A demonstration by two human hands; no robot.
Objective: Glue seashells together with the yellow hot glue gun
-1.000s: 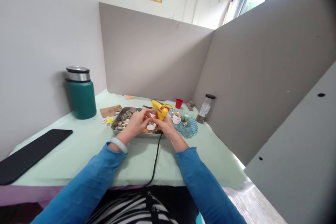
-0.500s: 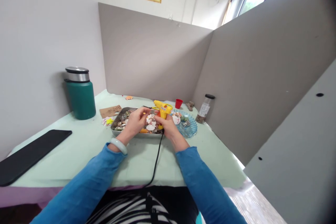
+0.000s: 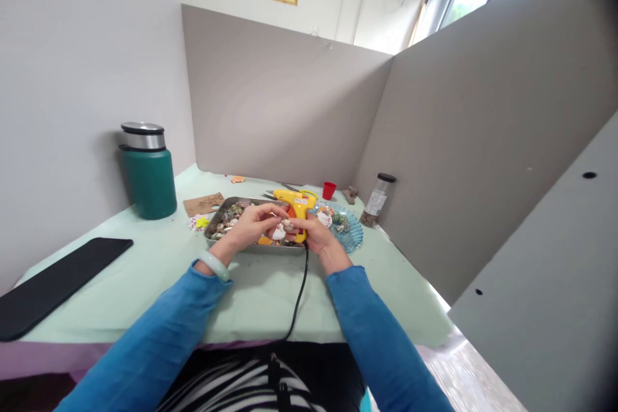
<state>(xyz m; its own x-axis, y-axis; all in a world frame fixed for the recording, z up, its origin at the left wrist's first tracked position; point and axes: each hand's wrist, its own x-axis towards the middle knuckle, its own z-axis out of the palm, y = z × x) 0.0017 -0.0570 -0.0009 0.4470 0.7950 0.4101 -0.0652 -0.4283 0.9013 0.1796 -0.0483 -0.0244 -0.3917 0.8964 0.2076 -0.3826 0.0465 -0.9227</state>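
My right hand point(image 3: 316, 233) grips a yellow glue gun point(image 3: 292, 200) by its handle, nozzle pointing left, its black cord point(image 3: 299, 290) trailing toward me. My left hand point(image 3: 250, 226) is closed in a pinch on a small white shell point(image 3: 278, 232) just below the gun's nozzle. Both hands hover over a metal tray point(image 3: 218, 244) filled with several small shells and stones. A blue shell-shaped glass dish point(image 3: 354, 230) holding a few shells lies right of the tray.
A green thermos point(image 3: 149, 172) stands at the left by the wall. A black pad point(image 3: 53, 283) lies at front left. Brown card point(image 3: 203, 203), red cup point(image 3: 329, 190), yellow-handled scissors point(image 3: 309, 193) and a jar point(image 3: 378, 198) sit behind. Grey partitions enclose the table.
The glue gun has tilted from upright to level, nozzle now pointing left toward the shell. Both hands shifted slightly away from me, and the cord swung right.
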